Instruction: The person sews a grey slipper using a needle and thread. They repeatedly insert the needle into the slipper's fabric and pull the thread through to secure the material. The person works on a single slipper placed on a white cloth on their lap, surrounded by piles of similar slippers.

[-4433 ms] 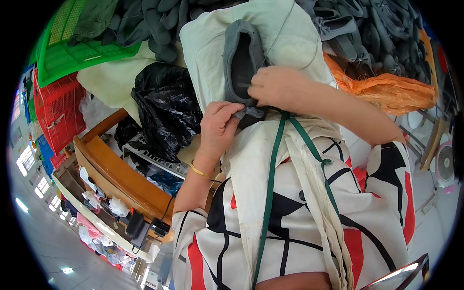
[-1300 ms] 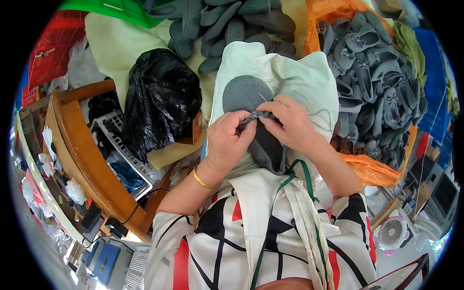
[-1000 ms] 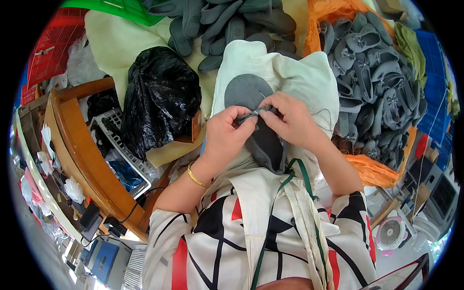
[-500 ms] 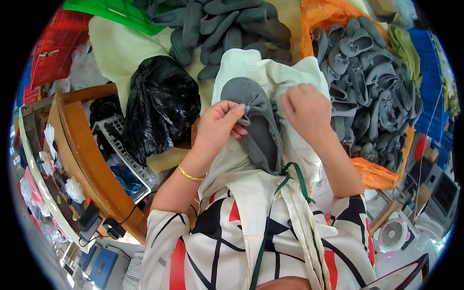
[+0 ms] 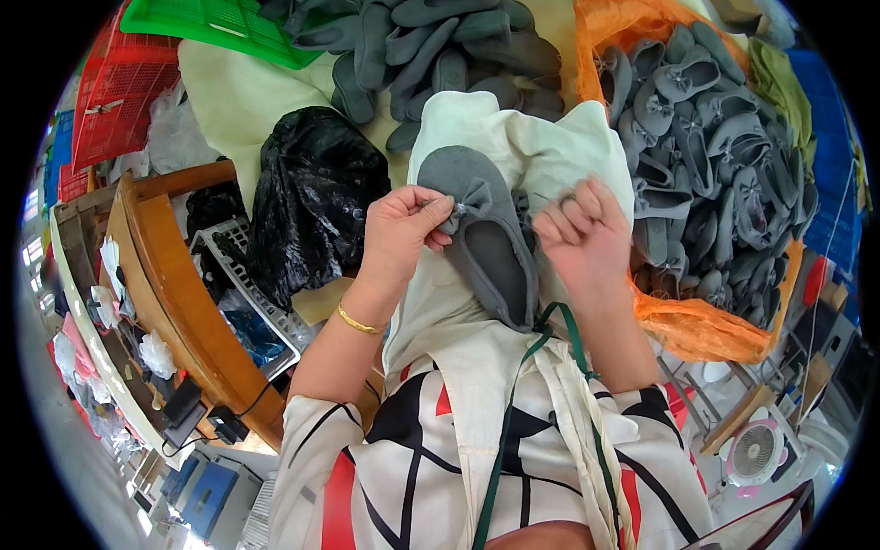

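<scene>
1. On the lap, over a cream cloth (image 5: 550,147), a grey slipper (image 5: 486,238) is lying sole down with its toe pointing away, so the bow (image 5: 467,194) at the front is facing up where both hands can get at it.
2. At the bow, the left hand (image 5: 399,229) is pinching with thumb and fingertips closed on it, which is steadying the slipper and lifting the bow clear of the upper.
3. Just beside the slipper's right edge, the right hand (image 5: 582,238) is curling into a loose fist with the fingers together; whether it is gripping anything fine (a thread or needle, say) I cannot tell.
4. Behind the cloth, a heap of grey slippers (image 5: 431,46) is lying near, and an orange bag (image 5: 724,137) of bowed slippers is sitting open to the right, both near the hands, probably so pairs can be taken and dropped without stretching.
5. To the left, a black bag (image 5: 316,197) is resting against a wooden bench (image 5: 174,284), well apart from the work.
6. A green strap (image 5: 500,431) is hanging down the patterned apron (image 5: 412,458).
</scene>
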Motion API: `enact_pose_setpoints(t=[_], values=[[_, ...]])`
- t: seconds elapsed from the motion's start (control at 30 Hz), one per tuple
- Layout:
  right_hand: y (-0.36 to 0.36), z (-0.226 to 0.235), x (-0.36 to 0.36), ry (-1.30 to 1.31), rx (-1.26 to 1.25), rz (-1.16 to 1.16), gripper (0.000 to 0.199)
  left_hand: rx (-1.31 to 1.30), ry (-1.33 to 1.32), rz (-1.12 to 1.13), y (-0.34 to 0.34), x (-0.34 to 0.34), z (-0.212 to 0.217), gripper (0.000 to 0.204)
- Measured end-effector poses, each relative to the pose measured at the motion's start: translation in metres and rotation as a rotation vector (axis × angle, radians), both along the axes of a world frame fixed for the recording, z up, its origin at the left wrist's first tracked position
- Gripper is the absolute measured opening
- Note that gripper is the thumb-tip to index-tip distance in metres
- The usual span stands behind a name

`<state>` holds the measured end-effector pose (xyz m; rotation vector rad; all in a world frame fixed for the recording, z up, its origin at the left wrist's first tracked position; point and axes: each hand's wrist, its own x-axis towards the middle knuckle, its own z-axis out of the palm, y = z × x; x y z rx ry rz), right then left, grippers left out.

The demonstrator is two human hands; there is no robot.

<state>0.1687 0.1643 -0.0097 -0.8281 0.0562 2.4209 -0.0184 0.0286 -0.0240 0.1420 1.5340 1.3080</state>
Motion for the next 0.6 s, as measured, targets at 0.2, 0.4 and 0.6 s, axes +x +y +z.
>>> enact_pose_setpoints(t=[0.2, 0.4, 0.6], values=[[-0.008, 0.005, 0.014, -0.019, 0.083, -0.032, 0.040, 0.045, 0.010, -0.115, -0.001, -0.004, 0.000, 0.011], [-0.025, 0.015, 0.017, -0.610, 1.018, -0.068, 0.020, 0.183, 0.779, -0.417, 0.001, -0.002, 0.013, 0.011], [-0.010, 0.044, 0.091, -1.091, 2.259, 0.076, 0.003, 0.231, 1.395, -0.471, 0.005, 0.009, 0.028, 0.021]])
